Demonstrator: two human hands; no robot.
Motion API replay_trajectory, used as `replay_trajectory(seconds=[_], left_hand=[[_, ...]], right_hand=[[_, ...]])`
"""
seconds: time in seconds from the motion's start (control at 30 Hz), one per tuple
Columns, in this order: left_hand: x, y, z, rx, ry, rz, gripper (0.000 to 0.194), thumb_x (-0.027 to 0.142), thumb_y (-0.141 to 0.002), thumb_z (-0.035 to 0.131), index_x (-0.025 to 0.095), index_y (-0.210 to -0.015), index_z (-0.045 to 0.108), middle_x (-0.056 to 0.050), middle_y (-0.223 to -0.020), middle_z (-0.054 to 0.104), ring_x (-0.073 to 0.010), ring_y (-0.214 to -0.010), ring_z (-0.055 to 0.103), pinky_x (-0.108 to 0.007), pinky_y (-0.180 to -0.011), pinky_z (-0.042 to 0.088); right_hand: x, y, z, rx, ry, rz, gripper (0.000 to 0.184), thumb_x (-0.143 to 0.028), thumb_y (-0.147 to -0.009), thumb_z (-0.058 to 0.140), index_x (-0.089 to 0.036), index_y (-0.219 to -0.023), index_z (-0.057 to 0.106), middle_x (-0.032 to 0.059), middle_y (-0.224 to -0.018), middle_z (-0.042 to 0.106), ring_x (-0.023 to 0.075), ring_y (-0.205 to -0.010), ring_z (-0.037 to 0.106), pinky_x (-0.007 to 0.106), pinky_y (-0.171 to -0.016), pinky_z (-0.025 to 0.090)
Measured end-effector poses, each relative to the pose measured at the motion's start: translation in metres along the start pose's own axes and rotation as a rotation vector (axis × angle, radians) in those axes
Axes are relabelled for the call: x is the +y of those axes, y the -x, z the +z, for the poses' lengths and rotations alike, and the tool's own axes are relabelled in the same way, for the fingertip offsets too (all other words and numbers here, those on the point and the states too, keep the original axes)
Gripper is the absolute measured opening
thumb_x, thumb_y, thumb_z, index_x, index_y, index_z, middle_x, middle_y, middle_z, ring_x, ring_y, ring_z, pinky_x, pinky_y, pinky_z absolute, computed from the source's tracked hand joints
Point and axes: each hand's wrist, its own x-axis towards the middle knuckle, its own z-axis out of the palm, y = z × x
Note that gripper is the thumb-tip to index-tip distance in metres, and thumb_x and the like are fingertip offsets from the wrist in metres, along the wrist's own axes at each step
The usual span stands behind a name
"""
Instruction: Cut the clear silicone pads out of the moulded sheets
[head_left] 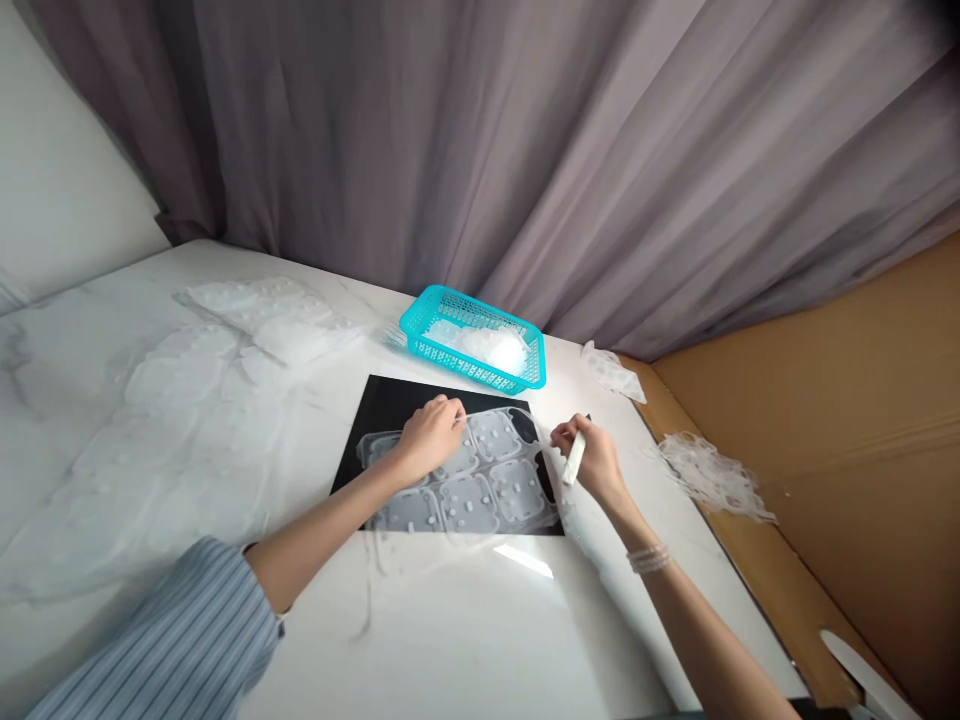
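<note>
A clear plastic sheet (469, 503) of moulded square pieces with small pegs lies on a black mat (390, 400) on the table. My left hand (435, 437) is closed at the sheet's upper edge, its fingertips pinching the thin clear plastic there. From those fingers a thin clear strip (512, 408) arcs over to my right hand (591, 455), just off the mat's right side. A slim white tool (574, 460), perhaps a craft knife, is gripped in that right hand. Its thumb and forefinger also appear to pinch the strip's end.
Behind the mat stands a turquoise basket (472, 372) holding translucent pieces. Stacked clear sheets (172, 420) spread over the left of the table. At right lie a translucent piece (613, 374) and a heap of clear strips (712, 475) beside a cardboard wall (825, 420). A grey curtain (375, 150) hangs behind.
</note>
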Motion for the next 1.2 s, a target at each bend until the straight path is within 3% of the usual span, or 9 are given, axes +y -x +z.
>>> replay_trajectory(seconds=[0.13,0.23,0.33,0.4,0.47,0.63,0.8,1.2], left_hand=[[0.009,0.007,0.000,0.049,-0.054,0.011,0.020,0.016,-0.094,0.041,0.018,-0.099,0.061,-0.010,-0.097,0.064,-0.0230,-0.087,0.066,-0.033,-0.073,0.050],[0.006,0.021,-0.007,0.098,-0.107,0.058,0.025,0.014,-0.094,0.039,0.013,-0.111,0.058,-0.018,-0.114,0.061,-0.0296,-0.109,0.060,-0.043,-0.085,0.050],[-0.004,0.035,-0.009,0.095,-0.153,0.265,0.029,0.016,-0.095,0.040,0.014,-0.120,0.056,-0.018,-0.135,0.053,-0.0293,-0.135,0.042,-0.048,-0.107,0.038],[-0.011,0.043,-0.005,0.051,-0.188,0.445,0.034,0.019,-0.096,0.039,0.015,-0.127,0.053,-0.015,-0.144,0.049,-0.0281,-0.141,0.036,-0.047,-0.112,0.033],[-0.017,0.048,0.000,0.010,-0.215,0.531,0.039,0.021,-0.097,0.037,0.016,-0.134,0.050,-0.015,-0.148,0.046,-0.0300,-0.142,0.035,-0.048,-0.113,0.032],[-0.019,0.053,0.005,-0.013,-0.227,0.504,0.044,0.024,-0.097,0.038,0.016,-0.140,0.045,-0.018,-0.149,0.043,-0.0334,-0.142,0.035,-0.049,-0.113,0.031],[-0.014,0.053,0.000,-0.020,-0.259,0.498,0.045,0.025,-0.097,0.038,0.018,-0.141,0.044,-0.020,-0.149,0.042,-0.0374,-0.139,0.037,-0.052,-0.110,0.034],[-0.015,0.051,0.001,-0.054,-0.199,0.488,0.045,0.024,-0.096,0.040,0.018,-0.140,0.046,-0.019,-0.149,0.043,-0.0363,-0.140,0.035,-0.052,-0.111,0.031]], right_hand=[[0.005,-0.025,-0.008,0.113,0.023,0.035,0.031,-0.046,-0.077,0.062,-0.023,-0.070,0.041,0.0104,-0.086,0.070,0.0261,-0.084,0.064,0.037,-0.074,0.046],[-0.014,-0.017,0.000,0.146,-0.052,0.045,0.033,-0.055,-0.091,0.044,-0.022,-0.084,0.047,0.0089,-0.090,0.068,0.0233,-0.085,0.064,0.035,-0.072,0.048],[-0.043,0.002,0.019,-0.027,-0.284,0.019,0.044,-0.057,-0.098,0.026,-0.023,-0.107,0.053,0.0025,-0.081,0.062,0.0189,-0.075,0.062,0.030,-0.063,0.051],[-0.062,0.011,0.035,-0.150,-0.373,-0.004,0.047,-0.057,-0.098,0.027,-0.024,-0.114,0.057,0.0012,-0.079,0.058,0.0171,-0.068,0.060,0.029,-0.059,0.051],[-0.074,0.015,0.049,-0.206,-0.364,-0.025,0.044,-0.056,-0.097,0.037,-0.022,-0.111,0.063,0.0016,-0.079,0.058,0.0160,-0.064,0.059,0.029,-0.058,0.050],[-0.080,0.017,0.067,-0.219,-0.312,-0.059,0.033,-0.047,-0.093,0.053,-0.019,-0.102,0.067,0.0033,-0.076,0.064,0.0192,-0.070,0.062,0.030,-0.064,0.050],[-0.076,0.019,0.066,-0.231,-0.187,-0.104,0.035,-0.046,-0.096,0.048,-0.019,-0.097,0.071,0.0042,-0.077,0.067,0.0200,-0.072,0.063,0.031,-0.065,0.048],[-0.080,0.012,0.072,-0.251,-0.044,-0.236,0.031,-0.039,-0.098,0.044,-0.020,-0.094,0.068,0.0048,-0.075,0.066,0.0206,-0.072,0.062,0.032,-0.066,0.047]])
